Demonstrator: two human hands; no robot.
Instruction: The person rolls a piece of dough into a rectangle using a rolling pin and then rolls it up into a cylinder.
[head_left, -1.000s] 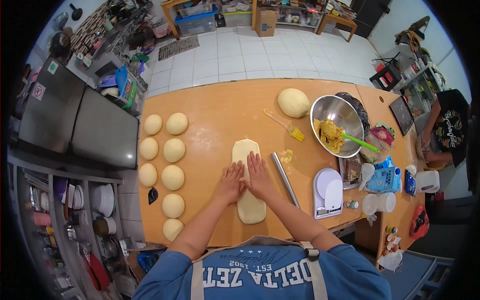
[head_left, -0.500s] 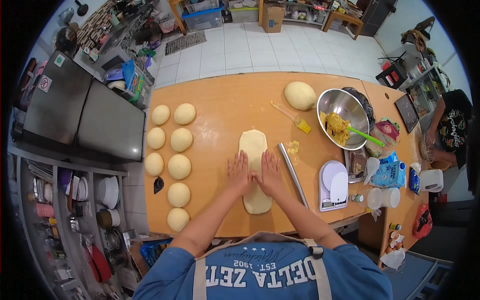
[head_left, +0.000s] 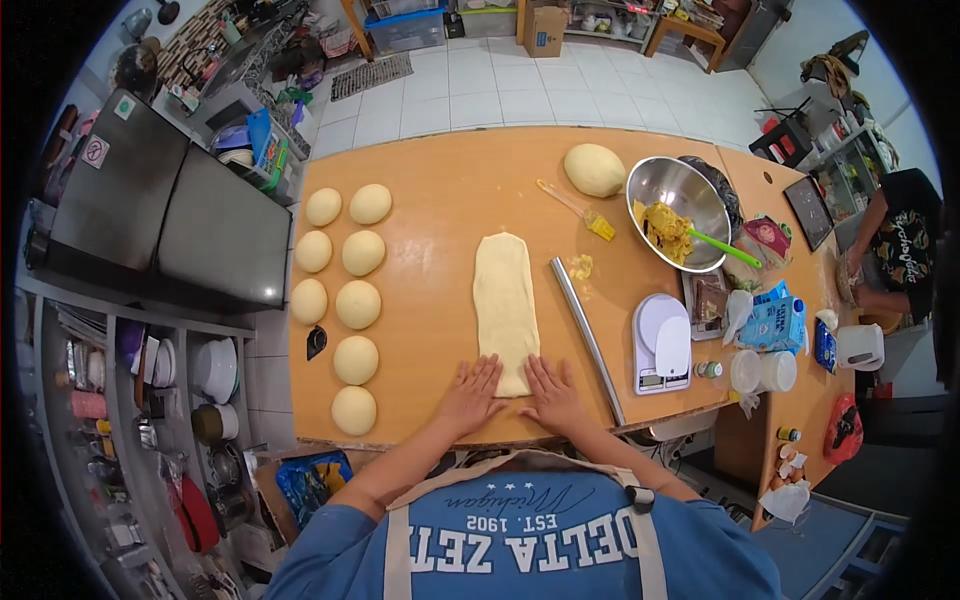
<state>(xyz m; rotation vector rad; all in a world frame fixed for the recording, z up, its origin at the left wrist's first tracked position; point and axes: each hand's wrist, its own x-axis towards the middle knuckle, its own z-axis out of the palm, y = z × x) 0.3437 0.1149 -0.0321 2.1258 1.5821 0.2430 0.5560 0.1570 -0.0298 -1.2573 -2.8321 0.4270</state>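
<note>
A long flattened strip of pale dough (head_left: pixel 507 300) lies lengthwise on the wooden table (head_left: pixel 430 230). My left hand (head_left: pixel 470 398) and my right hand (head_left: pixel 550 398) press flat on either side of its near end, fingers stretched out and touching it. A steel rolling pin (head_left: pixel 586 340) lies just right of the strip. Several round dough balls (head_left: pixel 358 305) stand in two columns to the left. Behind the pin are a silicone brush (head_left: pixel 598 222) and a larger dough ball (head_left: pixel 594 169); beside them is a steel bowl (head_left: pixel 650 180) with yellow filling and a green spatula (head_left: pixel 725 247).
A white scale (head_left: pixel 660 345), milk carton (head_left: pixel 775 323), clear tubs (head_left: pixel 762 371) and tablet (head_left: pixel 807 212) crowd the right side. A co-worker (head_left: pixel 895 245) works at the far right. A fridge (head_left: pixel 220 230) and shelving (head_left: pixel 175 420) stand left of the table.
Both my hands have moved from the middle of the dough strip down to its near end and farther apart at the thumbs, uncovering most of the strip.
</note>
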